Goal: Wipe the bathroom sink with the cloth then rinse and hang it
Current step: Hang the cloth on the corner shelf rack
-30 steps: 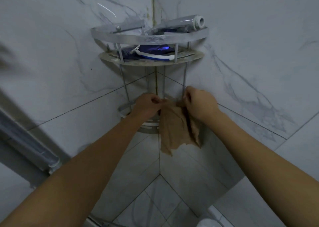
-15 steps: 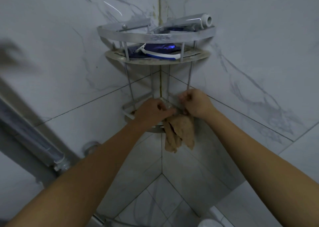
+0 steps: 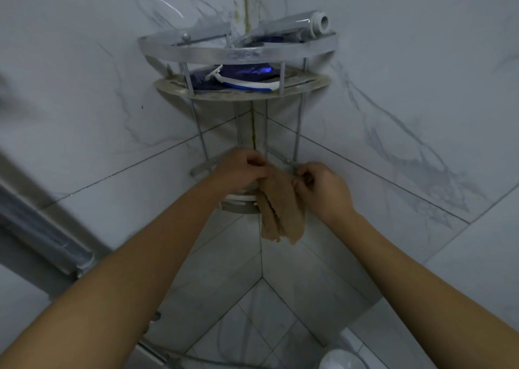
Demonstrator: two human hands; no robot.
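A tan cloth (image 3: 282, 211) hangs bunched over the front rim of the lower tier (image 3: 238, 204) of a metal corner rack. My left hand (image 3: 241, 169) pinches the cloth's top left part above the rim. My right hand (image 3: 323, 186) pinches its top right edge beside a rack post. The cloth's lower end dangles free below the rim. The sink is out of view.
The rack's upper tier (image 3: 244, 93) holds a blue packet and a white-and-blue razor (image 3: 244, 83), with a silver tube (image 3: 292, 27) on its top rail. Marble-look tiled walls meet in the corner behind. A grey pipe (image 3: 42, 236) runs along the left wall. A white fixture (image 3: 342, 360) sits bottom right.
The cloth went from spread and held between both hands to bunched over the lower rim. My right hand has shifted right and down; the view moved closer and lower.
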